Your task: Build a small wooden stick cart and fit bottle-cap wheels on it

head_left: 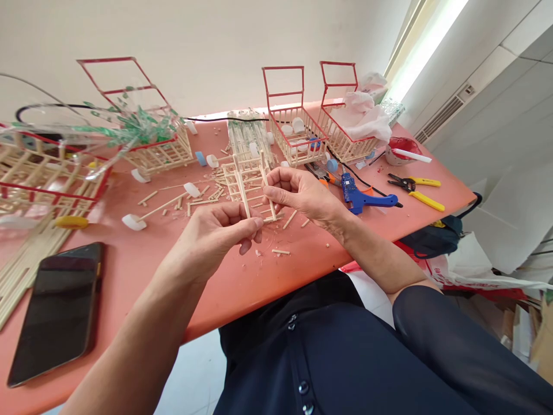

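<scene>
Dark clothing point(341, 357) fronts table edge point(242, 309); hands point(216, 227) point(306, 196) hold sticks point(242, 187) apart.

Close Work Over a Pink Table point(129, 259)

The left hand point(222, 226) pinches a pale wooden stick point(242, 190) between thumb and fingers; the right hand point(300, 193) grips a second stick point(263, 164) just beside it — both nearly upright. Short offcuts point(280, 252) lie scattered nearby. Red-rimmed stick baskets point(311, 156) stand along the back. A blue glue gun point(360, 199) and yellow-handled pliers point(421, 190) rest to the right — a dark phone point(58, 311) lies far left.
</scene>
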Motion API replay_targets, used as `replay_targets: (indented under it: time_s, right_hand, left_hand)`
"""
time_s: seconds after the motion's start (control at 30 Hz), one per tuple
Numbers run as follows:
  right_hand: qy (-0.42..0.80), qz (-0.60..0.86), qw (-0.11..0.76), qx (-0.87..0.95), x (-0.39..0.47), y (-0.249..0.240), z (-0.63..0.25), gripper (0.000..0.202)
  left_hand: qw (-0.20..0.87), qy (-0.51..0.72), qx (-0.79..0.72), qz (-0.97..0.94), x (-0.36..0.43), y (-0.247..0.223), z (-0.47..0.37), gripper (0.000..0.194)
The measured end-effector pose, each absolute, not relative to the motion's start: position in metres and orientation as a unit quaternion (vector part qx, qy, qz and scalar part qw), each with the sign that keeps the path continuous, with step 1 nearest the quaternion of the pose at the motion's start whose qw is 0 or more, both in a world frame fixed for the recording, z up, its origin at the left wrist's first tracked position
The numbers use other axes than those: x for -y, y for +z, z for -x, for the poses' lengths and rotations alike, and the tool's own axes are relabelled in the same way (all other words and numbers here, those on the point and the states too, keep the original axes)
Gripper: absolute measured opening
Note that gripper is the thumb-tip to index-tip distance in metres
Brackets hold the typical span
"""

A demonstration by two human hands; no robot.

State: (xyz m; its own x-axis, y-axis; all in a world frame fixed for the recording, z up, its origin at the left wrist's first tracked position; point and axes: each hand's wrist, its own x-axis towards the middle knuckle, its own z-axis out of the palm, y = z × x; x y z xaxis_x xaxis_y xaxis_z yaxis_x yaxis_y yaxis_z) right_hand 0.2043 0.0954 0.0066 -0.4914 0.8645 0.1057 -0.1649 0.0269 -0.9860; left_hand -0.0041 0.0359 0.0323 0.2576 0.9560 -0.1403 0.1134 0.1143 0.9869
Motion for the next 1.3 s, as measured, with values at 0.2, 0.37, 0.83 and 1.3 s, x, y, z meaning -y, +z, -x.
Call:
replay_targets:
  time_s: [0.2, 0.37, 0.83, 1.3]
  right_hand:
    - [0.63, 0.296, 0.407, 0.591, -0.0957, 0.0061, -0.2042, 0.053]
    - [0.624, 0.304, 0.405, 0.595, -0.0954, 0.006, -0.2044, 0.054]
    - [0.62, 0.299, 0.404, 0.602, -0.096, 0.0046, -0.2052, 0.053]
    - [0.626, 0.3, 0.404, 0.596, -0.0956, 0.0055, -0.2051, 0.051]
  left_hand:
    - [0.57, 0.371, -0.481, -0.554, -0.0364, 0.0325, 0.0035, 0.023]
    - [0.568, 0.367, -0.485, -0.555, -0.036, 0.0331, 0.0033, 0.024]
    - [0.567, 0.362, -0.487, -0.558, -0.0363, 0.0351, 0.0033, 0.024]
    - [0.564, 0.365, -0.492, -0.553, -0.0358, 0.0342, 0.0019, 0.024]
